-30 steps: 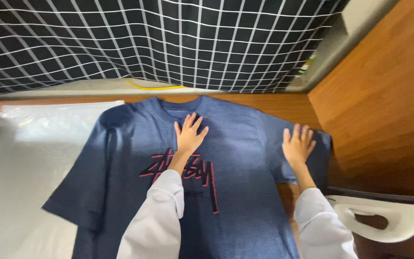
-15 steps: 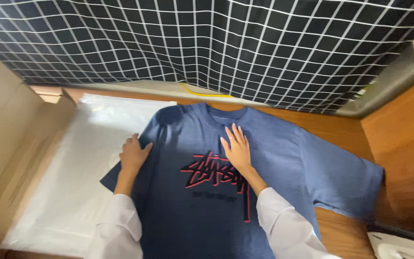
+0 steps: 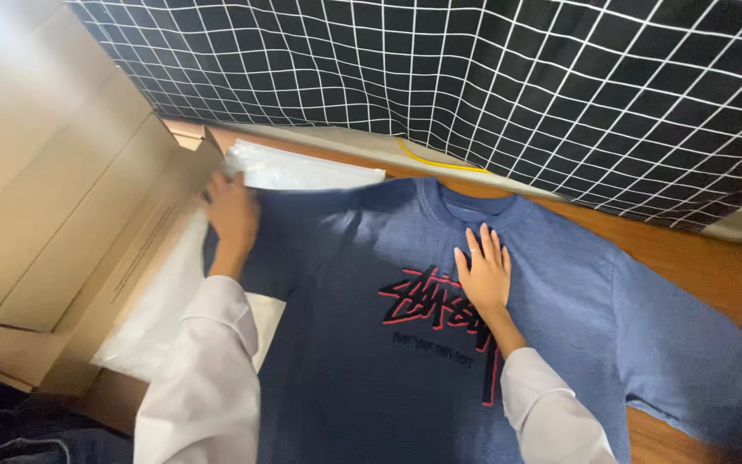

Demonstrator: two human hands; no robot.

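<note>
Resting flat on soft blue T-shirt: both hands.

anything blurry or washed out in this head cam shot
Head view: the left hand and the shirt sleeve under it are motion-blurred; the right hand and chest print are sharp; the plastic bag glares white; the cardboard box looks pale at top left.

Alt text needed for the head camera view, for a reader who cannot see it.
A blue T-shirt lies face up on a wooden table; the right hand presses flat on its chest and the left hand rests at its sleeve. Clear plastic bags and a cardboard box sit alongside, under a black grid-pattern cloth.
</note>
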